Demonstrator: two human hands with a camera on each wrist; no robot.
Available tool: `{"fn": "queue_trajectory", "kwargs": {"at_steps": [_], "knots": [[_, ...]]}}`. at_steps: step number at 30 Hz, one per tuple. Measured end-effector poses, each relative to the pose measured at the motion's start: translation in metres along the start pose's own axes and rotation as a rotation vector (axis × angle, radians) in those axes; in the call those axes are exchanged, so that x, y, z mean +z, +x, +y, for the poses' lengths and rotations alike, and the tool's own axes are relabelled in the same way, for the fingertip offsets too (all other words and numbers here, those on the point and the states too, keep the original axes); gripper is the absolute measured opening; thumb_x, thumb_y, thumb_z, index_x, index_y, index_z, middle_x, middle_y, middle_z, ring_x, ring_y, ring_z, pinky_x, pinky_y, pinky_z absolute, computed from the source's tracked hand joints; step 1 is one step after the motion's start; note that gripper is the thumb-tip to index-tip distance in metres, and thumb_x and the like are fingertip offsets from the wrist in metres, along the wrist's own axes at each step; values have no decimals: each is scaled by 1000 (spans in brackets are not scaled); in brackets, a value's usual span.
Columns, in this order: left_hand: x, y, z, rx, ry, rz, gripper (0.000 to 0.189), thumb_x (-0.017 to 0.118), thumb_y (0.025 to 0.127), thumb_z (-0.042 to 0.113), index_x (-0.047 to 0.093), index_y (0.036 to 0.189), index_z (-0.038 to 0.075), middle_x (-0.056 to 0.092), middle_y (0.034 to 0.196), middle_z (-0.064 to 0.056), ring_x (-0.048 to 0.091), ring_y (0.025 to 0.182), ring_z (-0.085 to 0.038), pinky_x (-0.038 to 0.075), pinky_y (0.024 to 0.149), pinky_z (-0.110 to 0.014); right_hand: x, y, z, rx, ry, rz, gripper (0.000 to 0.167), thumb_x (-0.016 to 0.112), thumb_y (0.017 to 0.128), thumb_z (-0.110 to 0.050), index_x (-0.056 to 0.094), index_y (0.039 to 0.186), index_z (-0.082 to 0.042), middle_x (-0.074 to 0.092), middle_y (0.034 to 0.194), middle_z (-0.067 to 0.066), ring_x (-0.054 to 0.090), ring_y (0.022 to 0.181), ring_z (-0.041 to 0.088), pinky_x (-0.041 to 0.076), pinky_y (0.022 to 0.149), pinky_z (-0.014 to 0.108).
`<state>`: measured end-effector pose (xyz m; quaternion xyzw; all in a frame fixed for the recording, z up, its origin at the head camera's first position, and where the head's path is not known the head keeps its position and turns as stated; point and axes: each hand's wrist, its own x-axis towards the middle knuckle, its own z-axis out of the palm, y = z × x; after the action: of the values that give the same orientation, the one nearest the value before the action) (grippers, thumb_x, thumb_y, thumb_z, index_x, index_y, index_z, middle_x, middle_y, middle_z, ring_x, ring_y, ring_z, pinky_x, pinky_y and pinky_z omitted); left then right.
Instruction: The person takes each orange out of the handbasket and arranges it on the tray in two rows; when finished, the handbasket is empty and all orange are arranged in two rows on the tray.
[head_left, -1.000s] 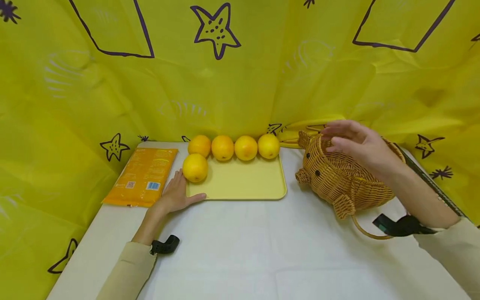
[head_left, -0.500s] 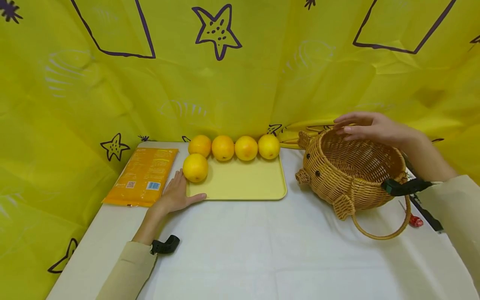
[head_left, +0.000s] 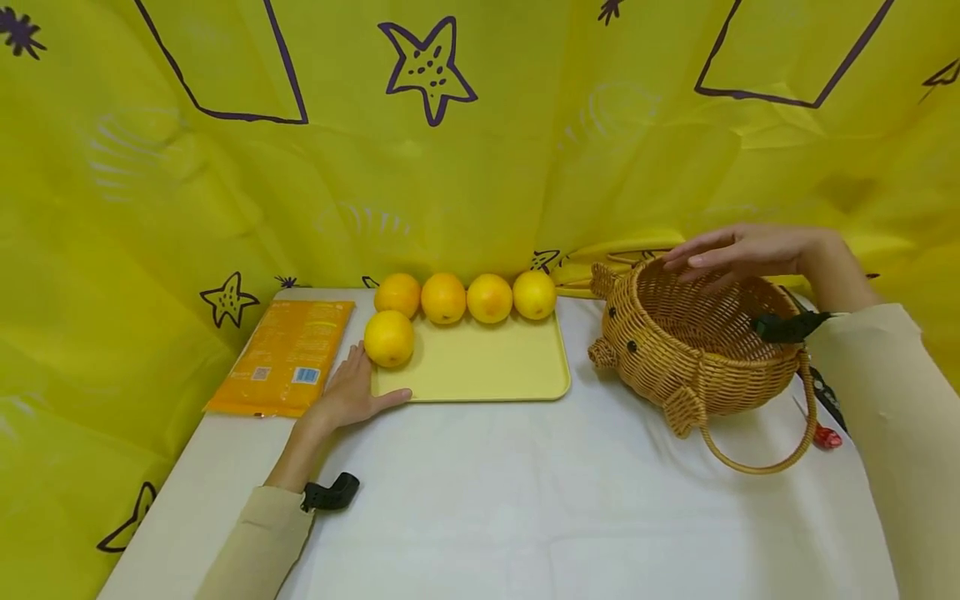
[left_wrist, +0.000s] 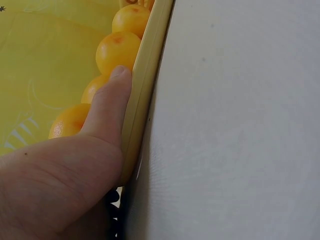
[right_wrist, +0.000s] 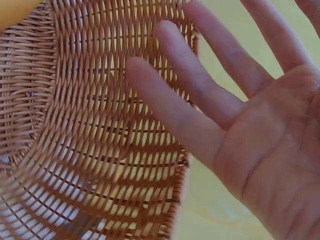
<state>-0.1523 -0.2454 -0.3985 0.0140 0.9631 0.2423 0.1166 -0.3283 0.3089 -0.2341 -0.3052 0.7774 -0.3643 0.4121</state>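
Observation:
The left hand (head_left: 347, 392) lies at the left end of a pale yellow tray (head_left: 487, 371), thumb stretched along its front edge. Its fingertips are close beside the nearest orange (head_left: 389, 338); whether they touch it is unclear. Several more oranges (head_left: 491, 298) line the tray's back side. Over the back rim of a wicker basket (head_left: 667, 367) with an animal face hovers the right hand (head_left: 757, 250), fingers extended and slightly spread, holding nothing. The right wrist view shows those fingers (right_wrist: 200, 95) in front of the woven wall, with part of a rounded yellow-orange thing (right_wrist: 15, 11) in the top left corner.
Left of the tray lies an orange packet (head_left: 288, 358) with a barcode. The basket's looped handle (head_left: 765, 468) hangs down at its front right. A small red object (head_left: 827, 437) and a dark strip (head_left: 825, 400) lie to its right. A yellow patterned cloth (head_left: 480, 167) hangs behind.
The right hand has risen from over the basket's opening and moved back and right to the rear rim, showing more of the inside. The left hand has stayed put.

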Motion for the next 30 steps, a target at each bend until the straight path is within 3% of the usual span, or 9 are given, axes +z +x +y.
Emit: {"fn": "queue_trajectory", "kwargs": {"at_steps": [6, 10, 13, 17, 22, 25, 30], "knots": [[-1, 3, -3, 7, 23, 14, 121, 60, 83, 66, -4, 151, -10, -5, 158, -34, -1, 149, -45, 6, 122, -57, -6, 13, 21, 16, 141, -97, 45, 26, 108, -17, 32, 152, -9, 51, 138, -26, 52, 127, -2, 51, 101, 35], [-1, 3, -3, 12, 19, 21, 121, 60, 83, 67, -4, 151, -10, -4, 159, -33, -1, 149, -46, 6, 122, -57, -3, 24, 31, 106, 201, -94, 45, 27, 108, -23, 32, 152, -15, 45, 139, -25, 52, 126, 1, 48, 105, 45], [0, 2, -2, 10, 12, 4, 123, 59, 82, 69, -5, 151, -9, -6, 159, -32, -2, 149, -45, 6, 122, -56, 3, 31, 33, 205, 209, -67, 46, 32, 107, -28, 32, 152, -18, 39, 147, -13, 50, 128, 4, 47, 106, 48], [2, 2, -3, 9, 17, 13, 122, 60, 82, 68, -5, 152, -9, -5, 159, -32, -2, 150, -44, 6, 122, -56, 9, 38, 33, 249, 202, -59, 47, 36, 106, -28, 33, 152, -18, 34, 157, 4, 49, 132, 10, 48, 104, 49], [3, 3, -3, 19, 16, 21, 122, 60, 82, 68, -4, 152, -9, -4, 159, -32, -1, 150, -45, 6, 122, -57, 14, 45, 31, 280, 205, -113, 40, 38, 106, -25, 43, 145, -26, 45, 149, 4, 50, 132, 14, 49, 102, 51], [3, 3, -4, 10, 18, 15, 122, 60, 82, 69, -5, 151, -9, -5, 159, -32, -2, 150, -44, 6, 122, -57, 18, 51, 29, 308, 228, -147, 42, 39, 105, -25, 40, 148, -21, 47, 148, 5, 50, 132, 16, 49, 102, 52], [3, 4, -5, 8, 15, 13, 123, 60, 82, 68, -5, 151, -9, -5, 159, -32, -2, 150, -45, 6, 122, -57, 24, 60, 23, 342, 262, -166, 61, 45, 104, -25, 19, 154, -3, 46, 148, 5, 46, 136, 18, 49, 101, 53]]}}
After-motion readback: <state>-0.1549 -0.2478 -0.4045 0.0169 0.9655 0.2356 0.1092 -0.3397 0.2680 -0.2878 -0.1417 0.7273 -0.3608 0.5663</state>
